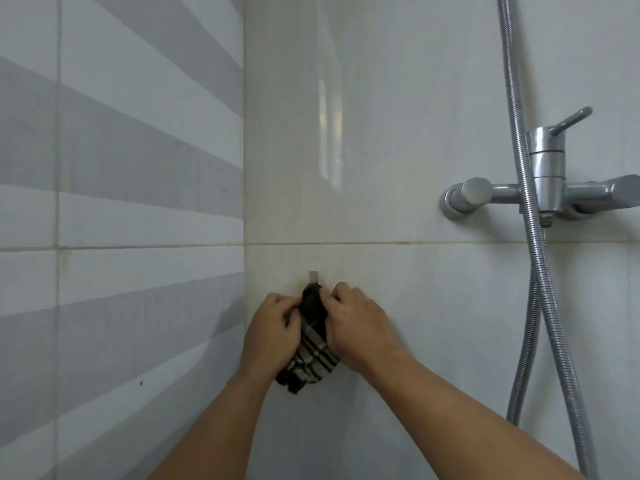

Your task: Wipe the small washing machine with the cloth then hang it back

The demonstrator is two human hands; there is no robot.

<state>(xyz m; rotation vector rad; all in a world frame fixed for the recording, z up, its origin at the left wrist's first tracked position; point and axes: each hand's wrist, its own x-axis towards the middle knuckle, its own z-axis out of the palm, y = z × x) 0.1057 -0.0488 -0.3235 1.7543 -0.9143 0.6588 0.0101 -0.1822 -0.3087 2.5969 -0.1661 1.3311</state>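
Note:
A dark cloth (311, 355) with black and pale stripes hangs bunched against the tiled wall, its top end at a small metal hook (313, 276) fixed to the tile. My left hand (273, 327) grips the cloth from the left and my right hand (356, 323) grips it from the right, both just below the hook. The cloth's lower end dangles between my wrists. The washing machine is out of view.
A chrome shower mixer tap (547, 181) with a lever juts from the wall at the right. Its ribbed metal hose (533, 258) hangs down in a loop. A grey-and-white striped wall (121, 202) meets the pale wall at a corner on the left.

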